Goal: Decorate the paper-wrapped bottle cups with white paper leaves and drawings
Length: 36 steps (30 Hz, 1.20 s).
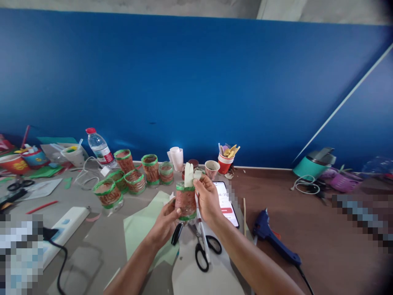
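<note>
My left hand [166, 223] is wrapped round a small decorated jar [186, 201], brown in the middle with green bands at its rim and base, held upright above the table. My right hand [207, 197] pinches a pale paper strip [189, 174] that sticks up from the jar's rim. Black-handled scissors [201, 246] and a white pen [202, 233] lie on the table just below my hands. A phone [226, 203] with a lit screen lies behind my right hand.
Several similar brown-and-green jars [132, 178] stand to the left, with a water bottle [100, 148] behind them. A blue glue gun [272, 235] lies to the right. Pale green paper [141, 229], a white power strip [66, 229], paper cups [225, 162] and a teal cooker [313, 164] are about.
</note>
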### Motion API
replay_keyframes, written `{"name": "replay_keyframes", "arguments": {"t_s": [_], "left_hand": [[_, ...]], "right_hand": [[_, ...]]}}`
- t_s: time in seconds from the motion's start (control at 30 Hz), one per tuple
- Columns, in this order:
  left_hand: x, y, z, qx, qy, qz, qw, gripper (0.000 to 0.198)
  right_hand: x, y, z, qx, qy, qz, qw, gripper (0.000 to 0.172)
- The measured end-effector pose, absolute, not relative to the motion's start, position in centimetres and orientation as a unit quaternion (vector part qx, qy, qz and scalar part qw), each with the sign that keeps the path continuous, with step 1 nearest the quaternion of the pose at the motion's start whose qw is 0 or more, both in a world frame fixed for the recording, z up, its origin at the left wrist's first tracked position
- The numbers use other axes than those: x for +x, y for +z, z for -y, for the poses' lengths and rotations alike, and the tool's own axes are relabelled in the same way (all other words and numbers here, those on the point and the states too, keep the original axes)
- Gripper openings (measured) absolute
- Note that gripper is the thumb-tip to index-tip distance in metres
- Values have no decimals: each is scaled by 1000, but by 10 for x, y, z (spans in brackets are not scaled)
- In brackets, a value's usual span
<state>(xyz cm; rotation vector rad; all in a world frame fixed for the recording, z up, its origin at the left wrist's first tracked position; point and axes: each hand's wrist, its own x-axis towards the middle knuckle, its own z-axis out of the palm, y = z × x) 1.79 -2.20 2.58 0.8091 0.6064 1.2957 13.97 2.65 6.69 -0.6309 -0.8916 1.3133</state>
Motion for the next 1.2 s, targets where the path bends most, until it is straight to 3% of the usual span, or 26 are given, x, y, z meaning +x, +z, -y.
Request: {"name": "replay_keyframes", "arguments": {"t_s": [0.27, 0.53, 0.8, 1.2], "left_hand": [[18, 25, 22, 361, 577, -267, 682, 45], [17, 21, 21, 362, 578, -261, 683, 45], [17, 20, 19, 382, 576, -259, 675, 46], [14, 13, 18, 404, 574, -275, 657, 48]], "right_hand": [[141, 65, -27, -272, 575, 405, 657, 15], [141, 61, -25, -284, 569, 433, 639, 32], [140, 63, -24, -318, 545, 442, 637, 38], [141, 64, -22, -312, 552, 450, 629, 32]]}}
